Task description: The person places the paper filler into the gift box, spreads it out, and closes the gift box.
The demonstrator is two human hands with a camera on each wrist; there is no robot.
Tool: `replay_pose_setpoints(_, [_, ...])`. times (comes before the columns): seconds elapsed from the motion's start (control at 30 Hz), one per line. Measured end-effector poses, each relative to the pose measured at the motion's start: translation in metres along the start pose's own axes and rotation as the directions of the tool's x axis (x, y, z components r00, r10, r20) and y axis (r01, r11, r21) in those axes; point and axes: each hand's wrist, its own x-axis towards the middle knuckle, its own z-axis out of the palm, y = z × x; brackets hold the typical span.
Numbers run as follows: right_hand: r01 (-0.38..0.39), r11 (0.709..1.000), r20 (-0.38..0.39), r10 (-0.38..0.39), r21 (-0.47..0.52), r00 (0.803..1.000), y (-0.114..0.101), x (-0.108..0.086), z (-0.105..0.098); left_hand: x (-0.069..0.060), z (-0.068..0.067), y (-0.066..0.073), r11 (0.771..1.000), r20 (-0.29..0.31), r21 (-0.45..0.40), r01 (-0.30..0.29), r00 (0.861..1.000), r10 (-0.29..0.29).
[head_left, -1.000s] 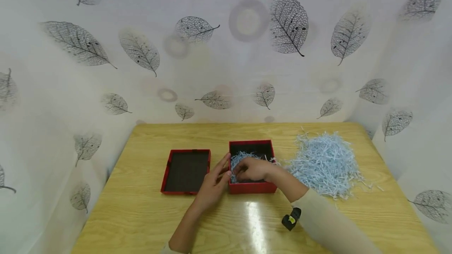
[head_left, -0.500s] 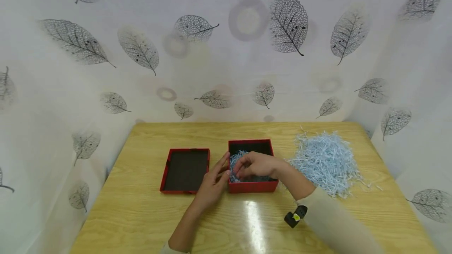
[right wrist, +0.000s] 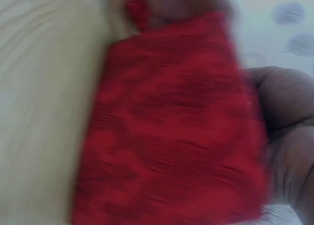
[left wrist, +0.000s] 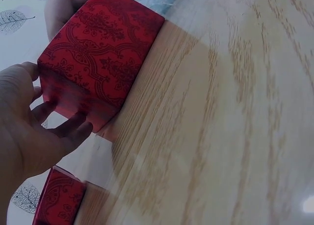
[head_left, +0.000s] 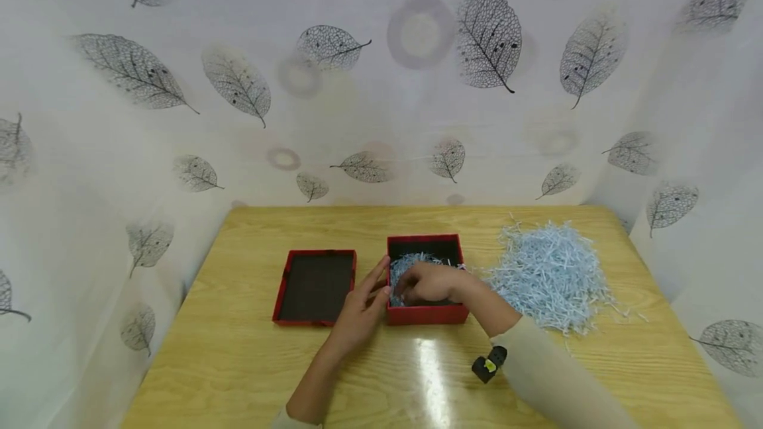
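Note:
A red patterned box point(head_left: 426, 315) with a dark inside stands at the middle of the table, pale blue paper shreds point(head_left: 411, 260) in its left part. My left hand point(head_left: 357, 316) rests its fingers and thumb against the box's left side; the left wrist view shows the fingers point(left wrist: 78, 126) spread along the red wall point(left wrist: 100, 58). My right hand point(head_left: 432, 283) reaches into the box from the right, fingers bent down among the shreds; the fingertips are hidden. In the blurred right wrist view, the box wall point(right wrist: 171, 131) covers most of that hand point(right wrist: 289, 131).
Left of the box lies a red-edged lid point(head_left: 316, 286), dark inside facing up. A loose heap of pale blue shreds point(head_left: 554, 277) spreads on the table point(head_left: 238, 376) to the right, behind my right forearm. A leaf-patterned cloth point(head_left: 369, 111) hangs behind and at both sides.
My right hand lifted slightly and shifted right within the box, then came back lower among the shreds. My left hand has stayed against the box's side.

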Motion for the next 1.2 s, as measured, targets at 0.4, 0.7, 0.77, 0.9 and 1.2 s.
replay_pose_setpoints(0.4, [0.091, 0.988, -0.426, -0.029, 0.127, 0.904, 0.027, -0.115, -0.107, 0.004, 0.001, -0.001, 1.000, -0.004, 0.010, -0.026, 1.000, 0.026])
replay_pose_setpoints(0.7, [-0.073, 0.997, -0.724, 0.066, 0.022, 0.686, 0.130, -0.158, -0.144, 0.003, 0.000, 0.000, 1.000, -0.007, -0.017, -0.001, 1.000, 0.001])
replay_pose_setpoints(0.77, [-0.107, 0.994, -0.740, 0.093, 0.028, 0.666, 0.149, -0.160, -0.145, 0.001, -0.001, 0.000, 1.000, -0.010, -0.024, -0.007, 1.000, 0.006])
replay_pose_setpoints(0.9, [-0.167, 0.984, -0.710, 0.156, 0.054, 0.687, 0.180, -0.158, -0.140, 0.000, -0.003, 0.000, 0.999, -0.011, -0.028, -0.017, 1.000, 0.017])
replay_pose_setpoints(1.2, [-0.253, 0.967, -0.814, 0.121, -0.034, 0.569, 0.193, -0.152, -0.130, 0.001, -0.002, -0.003, 0.999, -0.006, -0.018, -0.048, 0.999, 0.048])
